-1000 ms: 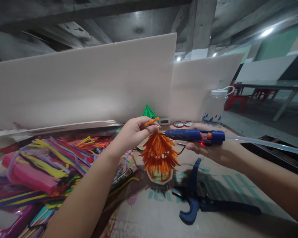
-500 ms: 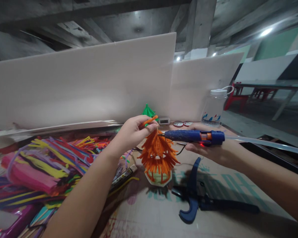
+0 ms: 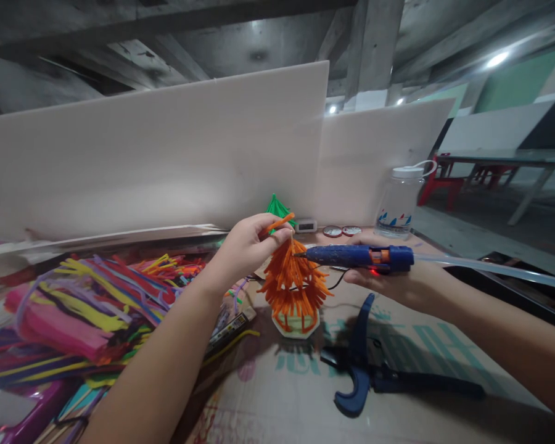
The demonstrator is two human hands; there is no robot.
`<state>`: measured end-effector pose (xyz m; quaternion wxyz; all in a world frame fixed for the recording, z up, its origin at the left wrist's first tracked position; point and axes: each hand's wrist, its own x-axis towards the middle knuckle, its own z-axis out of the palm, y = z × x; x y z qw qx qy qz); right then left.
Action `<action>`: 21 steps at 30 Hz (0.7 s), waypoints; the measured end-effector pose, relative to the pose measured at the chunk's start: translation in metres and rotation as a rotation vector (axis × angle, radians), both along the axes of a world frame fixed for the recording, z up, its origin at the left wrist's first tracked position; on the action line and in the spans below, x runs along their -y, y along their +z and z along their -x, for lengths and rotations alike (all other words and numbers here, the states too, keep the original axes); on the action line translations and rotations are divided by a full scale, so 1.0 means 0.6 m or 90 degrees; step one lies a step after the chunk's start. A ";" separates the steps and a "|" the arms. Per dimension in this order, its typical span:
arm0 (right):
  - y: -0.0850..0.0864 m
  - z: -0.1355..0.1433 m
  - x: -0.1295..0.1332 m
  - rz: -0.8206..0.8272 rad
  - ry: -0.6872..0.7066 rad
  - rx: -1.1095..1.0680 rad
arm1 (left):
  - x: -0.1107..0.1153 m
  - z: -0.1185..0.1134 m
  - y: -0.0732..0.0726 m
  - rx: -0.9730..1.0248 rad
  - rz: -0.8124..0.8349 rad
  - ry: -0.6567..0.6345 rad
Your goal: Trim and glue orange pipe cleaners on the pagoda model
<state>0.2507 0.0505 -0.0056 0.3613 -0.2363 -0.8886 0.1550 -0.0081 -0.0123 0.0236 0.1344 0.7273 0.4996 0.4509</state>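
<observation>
An orange tiered figure (image 3: 296,283) made of fuzzy strips has a pale octagonal base (image 3: 296,327). At its top my left hand (image 3: 254,242) is closed, with a short orange strip (image 3: 282,223) pinched between thumb and fingers. My right hand (image 3: 388,280) grips a blue glue gun (image 3: 346,254) from behind. The gun's nozzle points left at the upper part of the orange figure, and a clear glue stick (image 3: 481,265) sticks out of its back end. Behind my left hand stands a green pointed piece (image 3: 277,206), partly hidden.
Colourful fuzzy strips (image 3: 97,302) are heaped at the left. A dark blue cutter (image 3: 361,364) lies at the front right. Farther back are a small display (image 3: 306,226), two round items (image 3: 341,231) and a clear bottle (image 3: 395,203). White boards (image 3: 166,160) stand behind.
The base of the orange figure has shifted slightly up in the view, away from me. The glue gun has moved a little to the left. Both hands keep their holds.
</observation>
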 end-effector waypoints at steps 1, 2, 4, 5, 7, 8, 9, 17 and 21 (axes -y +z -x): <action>0.001 0.001 0.000 0.009 0.006 0.005 | 0.000 0.001 0.000 -0.005 -0.005 0.007; 0.002 0.002 0.000 0.013 0.010 0.008 | -0.001 0.001 0.000 -0.010 -0.010 0.015; 0.004 0.003 -0.001 0.012 0.013 0.026 | -0.002 0.003 0.000 -0.014 -0.015 0.026; 0.006 0.003 0.000 0.015 0.011 0.040 | -0.003 0.003 0.000 -0.014 -0.016 0.029; 0.008 0.003 0.002 0.033 0.006 0.069 | -0.005 0.005 -0.001 -0.015 -0.014 0.030; 0.009 0.003 0.003 0.044 0.001 0.077 | -0.007 0.006 -0.002 -0.017 -0.015 0.031; 0.010 0.002 0.005 0.055 0.001 0.084 | -0.008 0.007 -0.002 -0.020 -0.017 0.033; 0.019 0.007 0.013 0.043 0.020 0.088 | -0.012 0.015 -0.003 -0.052 -0.051 0.056; 0.020 0.011 0.015 0.038 -0.013 0.069 | -0.012 0.016 -0.002 -0.059 -0.061 0.065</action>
